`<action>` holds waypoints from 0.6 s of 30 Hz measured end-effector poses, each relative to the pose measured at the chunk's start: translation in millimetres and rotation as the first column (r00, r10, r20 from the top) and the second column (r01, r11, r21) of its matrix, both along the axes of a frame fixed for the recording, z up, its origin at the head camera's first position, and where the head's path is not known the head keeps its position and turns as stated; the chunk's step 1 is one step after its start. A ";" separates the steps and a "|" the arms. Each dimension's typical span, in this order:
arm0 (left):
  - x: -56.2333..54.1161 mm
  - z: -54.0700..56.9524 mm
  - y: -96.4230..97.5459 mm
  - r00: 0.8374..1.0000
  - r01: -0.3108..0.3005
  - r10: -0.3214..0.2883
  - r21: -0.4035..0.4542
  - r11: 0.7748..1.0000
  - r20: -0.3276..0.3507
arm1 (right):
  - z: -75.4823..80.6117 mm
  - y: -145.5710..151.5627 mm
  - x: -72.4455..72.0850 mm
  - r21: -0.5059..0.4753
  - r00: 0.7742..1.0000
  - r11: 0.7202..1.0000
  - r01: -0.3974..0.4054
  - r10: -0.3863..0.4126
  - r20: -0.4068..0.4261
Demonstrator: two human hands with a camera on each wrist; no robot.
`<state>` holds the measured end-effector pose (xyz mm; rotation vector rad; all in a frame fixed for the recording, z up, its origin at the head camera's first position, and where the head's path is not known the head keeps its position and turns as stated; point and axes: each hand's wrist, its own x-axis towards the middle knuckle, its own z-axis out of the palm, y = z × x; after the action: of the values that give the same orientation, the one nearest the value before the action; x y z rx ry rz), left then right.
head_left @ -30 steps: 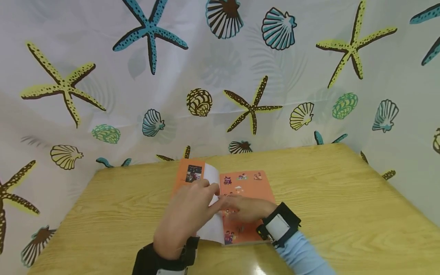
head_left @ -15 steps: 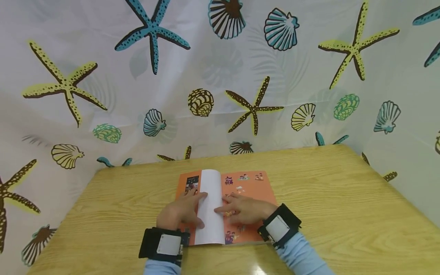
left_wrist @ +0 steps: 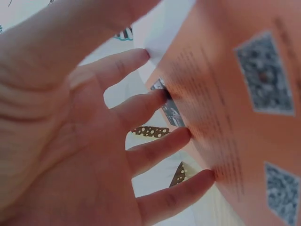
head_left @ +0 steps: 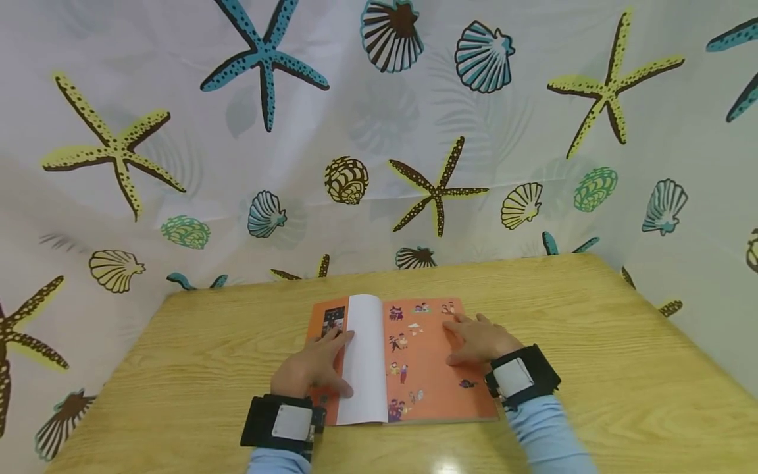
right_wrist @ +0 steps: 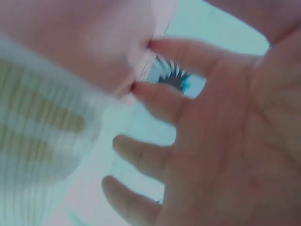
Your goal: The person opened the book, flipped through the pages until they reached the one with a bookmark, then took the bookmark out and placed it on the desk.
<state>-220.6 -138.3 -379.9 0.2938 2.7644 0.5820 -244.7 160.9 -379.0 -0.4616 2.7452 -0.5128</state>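
An orange book (head_left: 423, 382) lies spread on the table, small cartoon figures printed on its right page. Down its middle runs a white page (head_left: 363, 368), and an orange flap (head_left: 320, 316) with a dark photo shows at the left. My left hand (head_left: 312, 370) rests on that flap and the white page's edge, fingers spread. In the left wrist view its fingertips touch the flap, which bears printed text and square codes (left_wrist: 268, 75). Over the right page's outer edge is my right hand (head_left: 484, 341), fingers apart. Two of its fingertips touch the page (right_wrist: 94, 52) in the right wrist view.
The book lies on a wooden table (head_left: 592, 342). A white cloth (head_left: 367, 230) printed with starfish and shells hangs behind the table and along its sides. Both wrists carry black straps (head_left: 524, 376) with pale plates.
My left hand first let go of the raised white page and settled flat at the left. Then my right hand slid from the middle of the book to its right edge.
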 end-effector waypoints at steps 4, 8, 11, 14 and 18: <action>-1.7 -5.3 3.9 1.000 -0.007 0.007 0.004 1.000 -0.004 | -5.6 18.5 -7.5 0.019 0.995 0.995 0.098 -0.098 0.012; -3.2 -9.1 7.9 1.000 -0.021 0.020 -0.017 1.000 -0.008 | -17.7 30.4 -16.0 0.021 0.994 0.994 0.109 -0.109 -0.011; -3.1 -9.9 9.5 0.999 -0.029 0.029 -0.030 0.999 -0.014 | -19.8 31.9 -17.2 0.012 0.994 0.994 0.107 -0.107 -0.015; -2.5 -9.7 10.4 0.999 -0.030 0.030 -0.028 0.999 -0.016 | -15.2 29.6 -14.3 0.002 0.993 0.993 0.120 -0.120 -0.001; -2.0 -9.3 10.9 0.999 -0.028 0.028 -0.016 0.999 -0.015 | -10.3 26.8 -11.3 0.016 0.991 0.990 0.137 -0.137 0.002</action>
<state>-222.6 -127.4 -389.2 0.2567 2.7903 0.5665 -256.0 187.7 -389.3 -0.2696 2.7895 -0.5242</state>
